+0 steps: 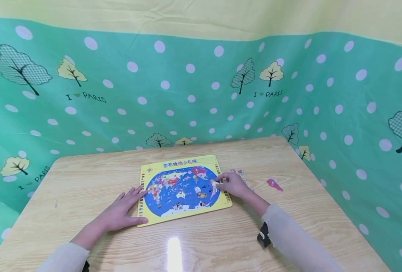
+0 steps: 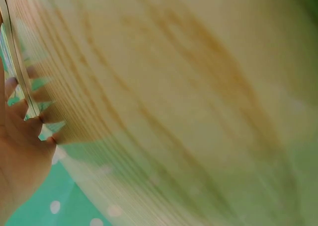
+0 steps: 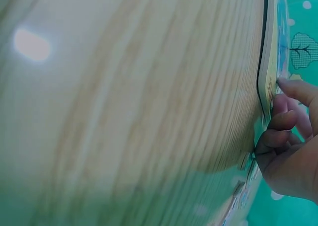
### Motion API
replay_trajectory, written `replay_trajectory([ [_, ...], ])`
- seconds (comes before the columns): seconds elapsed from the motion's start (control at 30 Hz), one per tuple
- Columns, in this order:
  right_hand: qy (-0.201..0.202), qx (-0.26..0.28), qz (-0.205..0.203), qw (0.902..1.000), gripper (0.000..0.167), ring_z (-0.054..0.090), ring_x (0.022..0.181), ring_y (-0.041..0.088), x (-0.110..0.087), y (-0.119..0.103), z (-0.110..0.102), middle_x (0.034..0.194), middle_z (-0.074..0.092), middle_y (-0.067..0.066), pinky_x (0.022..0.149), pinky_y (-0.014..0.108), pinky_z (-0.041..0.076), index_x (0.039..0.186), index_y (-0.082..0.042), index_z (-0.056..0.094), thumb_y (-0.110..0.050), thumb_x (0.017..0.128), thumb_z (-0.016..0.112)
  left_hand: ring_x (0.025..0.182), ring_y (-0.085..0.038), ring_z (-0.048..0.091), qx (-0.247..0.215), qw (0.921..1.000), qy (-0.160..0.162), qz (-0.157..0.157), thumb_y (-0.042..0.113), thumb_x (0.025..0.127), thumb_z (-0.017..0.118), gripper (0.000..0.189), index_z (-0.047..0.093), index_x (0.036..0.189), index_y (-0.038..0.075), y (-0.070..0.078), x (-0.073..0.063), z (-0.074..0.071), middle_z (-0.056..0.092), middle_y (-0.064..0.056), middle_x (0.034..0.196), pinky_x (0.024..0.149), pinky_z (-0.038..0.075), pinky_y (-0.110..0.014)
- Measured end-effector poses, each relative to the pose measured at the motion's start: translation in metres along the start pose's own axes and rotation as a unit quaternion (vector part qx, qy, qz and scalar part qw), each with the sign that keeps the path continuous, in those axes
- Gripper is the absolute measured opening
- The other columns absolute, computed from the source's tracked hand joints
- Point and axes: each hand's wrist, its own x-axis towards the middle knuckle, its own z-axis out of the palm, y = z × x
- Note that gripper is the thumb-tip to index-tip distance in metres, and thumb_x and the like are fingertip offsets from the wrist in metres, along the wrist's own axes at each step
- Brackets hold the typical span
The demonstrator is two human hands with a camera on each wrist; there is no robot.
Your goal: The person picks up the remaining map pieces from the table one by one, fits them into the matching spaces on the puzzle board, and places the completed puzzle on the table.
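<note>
A yellow-bordered world map puzzle board (image 1: 183,217) lies on the wooden table, its oval blue map filled with colourful pieces. Spread over the board's left edge, my left hand (image 1: 120,213) rests its fingertips on the border, with the thumb at the lower left corner. My right hand (image 1: 235,184) is at the right side of the map. Its thumb and index finger pinch a small pale puzzle piece (image 1: 215,184) at South America, partly covered by the fingertips. In the right wrist view, the other fingers (image 3: 282,120) curl beside the board's edge.
A pink-red loose puzzle piece (image 1: 274,184) lies on the table (image 1: 309,211) right of the board. Several small pieces (image 1: 240,172) lie just behind the right hand, partly hidden by it. A green dotted curtain (image 1: 173,94) hangs along the table's back and right side.
</note>
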Motion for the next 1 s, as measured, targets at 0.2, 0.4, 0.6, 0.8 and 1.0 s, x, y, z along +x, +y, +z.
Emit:
replay_trajectory([
  [0.2, -0.017, -0.018, -0.015, 0.9996, 0.026, 0.043, 0.049, 0.01, -0.0017, -0.0001, -0.0015, 0.057, 0.05, -0.001, 0.044, 0.021, 0.034, 0.108, -0.017, 0.07, -0.019, 0.082, 0.072, 0.141, -0.043, 0.02, 0.001, 1.0, -0.001, 0.005, 0.067, 0.072, 0.063, 0.094, 0.035, 0.146, 0.016, -0.0007, 0.0005, -0.0003, 0.024, -0.015, 0.154, 0.113, 0.012, -0.062],
  [0.4, -0.022, -0.037, -0.013, 0.999, 0.02, 0.041, 0.05, 0.01, -0.0022, -0.0012, -0.002, 0.06, 0.051, 0.0, 0.045, 0.021, 0.034, 0.102, -0.018, 0.073, -0.021, 0.082, 0.071, 0.141, -0.043, 0.02, -0.003, 1.0, -0.002, 0.003, 0.066, 0.072, 0.064, 0.094, 0.035, 0.145, 0.015, -0.0008, 0.0005, -0.0005, 0.024, -0.015, 0.154, 0.113, 0.011, -0.062],
  [0.6, -0.023, -0.043, -0.015, 0.9987, 0.02, 0.042, 0.05, 0.01, -0.0013, -0.0018, -0.0021, 0.06, 0.051, 0.0, 0.045, 0.02, 0.033, 0.103, -0.018, 0.073, -0.022, 0.082, 0.071, 0.141, -0.043, 0.02, 0.0, 1.0, -0.004, 0.0, 0.067, 0.073, 0.064, 0.094, 0.034, 0.146, 0.016, 0.0001, 0.0008, -0.0013, 0.023, -0.016, 0.154, 0.113, 0.012, -0.062],
  [0.8, -0.023, -0.038, -0.013, 0.9989, 0.022, 0.044, 0.052, 0.011, -0.0018, -0.0005, -0.0035, 0.065, 0.054, 0.002, 0.047, 0.021, 0.036, 0.104, -0.018, 0.072, -0.023, 0.083, 0.071, 0.141, -0.042, 0.019, 0.003, 0.9999, -0.009, -0.005, 0.068, 0.073, 0.062, 0.094, 0.034, 0.146, 0.016, -0.0001, 0.0017, -0.0013, 0.023, -0.015, 0.155, 0.113, 0.011, -0.061],
  [1.0, -0.023, -0.039, -0.007, 0.999, 0.025, 0.041, 0.051, 0.011, -0.0023, 0.0008, -0.0043, 0.061, 0.05, 0.0, 0.045, 0.02, 0.033, 0.105, -0.018, 0.072, -0.023, 0.081, 0.073, 0.141, -0.042, 0.017, 0.003, 0.9999, -0.012, -0.006, 0.069, 0.072, 0.062, 0.095, 0.033, 0.147, 0.019, -0.0016, 0.0026, 0.0002, 0.022, -0.014, 0.155, 0.113, 0.011, -0.062],
])
